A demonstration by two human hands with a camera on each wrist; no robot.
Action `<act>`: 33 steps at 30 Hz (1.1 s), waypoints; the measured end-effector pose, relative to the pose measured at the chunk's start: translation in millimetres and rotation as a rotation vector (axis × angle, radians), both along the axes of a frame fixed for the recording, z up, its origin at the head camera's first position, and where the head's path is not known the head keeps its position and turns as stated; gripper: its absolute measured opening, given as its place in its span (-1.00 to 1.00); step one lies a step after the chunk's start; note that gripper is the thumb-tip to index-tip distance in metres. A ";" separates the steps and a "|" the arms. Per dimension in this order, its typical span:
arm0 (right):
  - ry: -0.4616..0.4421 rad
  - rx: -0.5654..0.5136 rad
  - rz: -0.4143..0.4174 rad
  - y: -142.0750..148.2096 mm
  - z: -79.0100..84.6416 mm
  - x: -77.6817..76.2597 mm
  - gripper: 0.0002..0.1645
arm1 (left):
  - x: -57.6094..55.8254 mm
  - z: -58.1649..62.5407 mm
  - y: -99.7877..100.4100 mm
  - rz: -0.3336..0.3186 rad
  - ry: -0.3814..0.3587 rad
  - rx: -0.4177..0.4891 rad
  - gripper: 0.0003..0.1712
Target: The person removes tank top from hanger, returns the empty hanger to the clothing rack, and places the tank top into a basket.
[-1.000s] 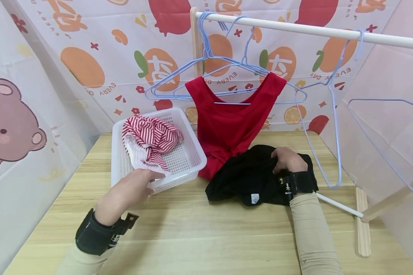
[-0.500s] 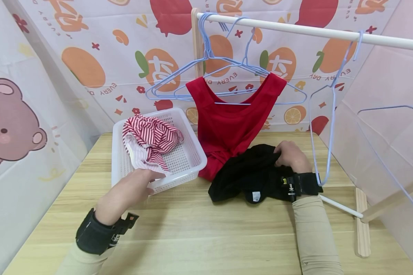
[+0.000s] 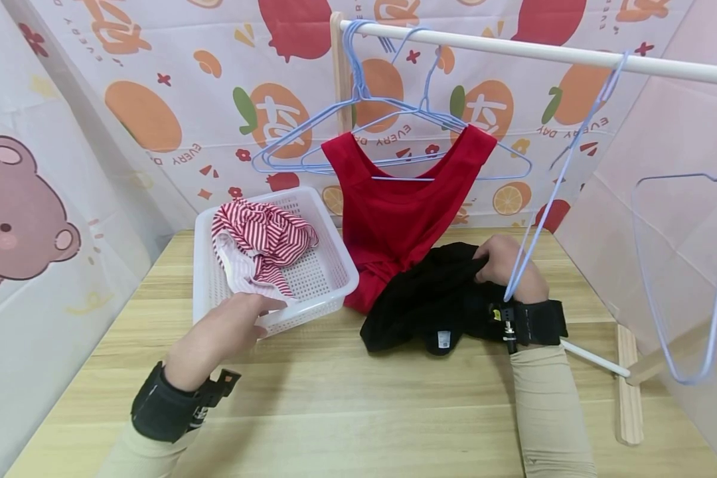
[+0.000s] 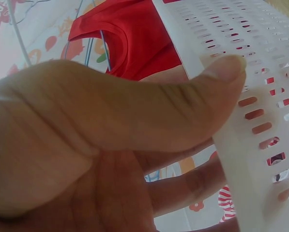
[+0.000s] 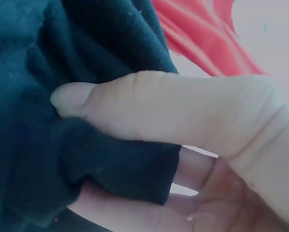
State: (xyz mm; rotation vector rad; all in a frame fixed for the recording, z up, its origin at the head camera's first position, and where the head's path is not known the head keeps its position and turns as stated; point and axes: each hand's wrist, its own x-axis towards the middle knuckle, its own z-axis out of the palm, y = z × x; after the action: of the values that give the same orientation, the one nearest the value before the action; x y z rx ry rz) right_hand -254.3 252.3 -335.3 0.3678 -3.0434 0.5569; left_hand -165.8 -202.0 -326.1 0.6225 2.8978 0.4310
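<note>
My left hand (image 3: 224, 338) grips the near rim of a white plastic basket (image 3: 328, 295), thumb outside and fingers over the inside, as the left wrist view shows. In the basket lies a crumpled red-and-white striped garment (image 3: 269, 236). My right hand (image 3: 504, 265) pinches a fold of a bunched black garment (image 3: 430, 299) between thumb and fingers; a small white label (image 3: 444, 339) shows at its near edge. In the right wrist view the dark cloth (image 5: 120, 164) wraps between thumb and fingers. Behind it, a red sleeveless top (image 3: 394, 199) hangs from a hanger, its lower part gathered on the table.
A white rail (image 3: 484, 45) crosses above the table (image 3: 334, 418), with several blue wire hangers (image 3: 311, 129) at its left. One hanger (image 3: 550, 206) dangles in front of my right hand, another (image 3: 711, 318) farther right. The rack's wooden foot (image 3: 630, 398) stands at right.
My right hand has shifted slightly right and away from me, drawing the black garment a little. The two hangers at right have swung and turned. The left hand and basket have stayed put.
</note>
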 end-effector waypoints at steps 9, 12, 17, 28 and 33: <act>0.008 -0.018 -0.015 -12.4 17.8 14.2 -0.77 | -0.8 -0.4 -1.1 0.001 -0.006 -0.003 -0.47; 0.003 -0.049 -0.003 -14.6 20.5 18.0 -0.71 | -0.8 -0.4 -1.2 0.002 -0.007 -0.004 -0.47; 0.063 -0.107 0.008 -15.6 21.7 25.2 -0.71 | -0.8 -0.1 -1.0 0.005 -0.010 -0.004 -0.47; 0.018 -0.082 -0.047 -19.1 24.5 26.3 -0.81 | -0.8 -0.3 -1.5 0.001 -0.007 -0.002 -0.47; 0.023 -0.071 -0.028 -18.9 25.7 25.7 -0.76 | -1.6 -0.5 -1.3 -0.004 -0.003 -0.002 -0.47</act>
State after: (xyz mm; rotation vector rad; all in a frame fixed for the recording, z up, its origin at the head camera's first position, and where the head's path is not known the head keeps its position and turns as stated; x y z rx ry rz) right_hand -228.6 233.5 -309.6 0.3260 -2.9919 0.6521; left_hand -167.4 -203.3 -326.6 0.6265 2.8931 0.4286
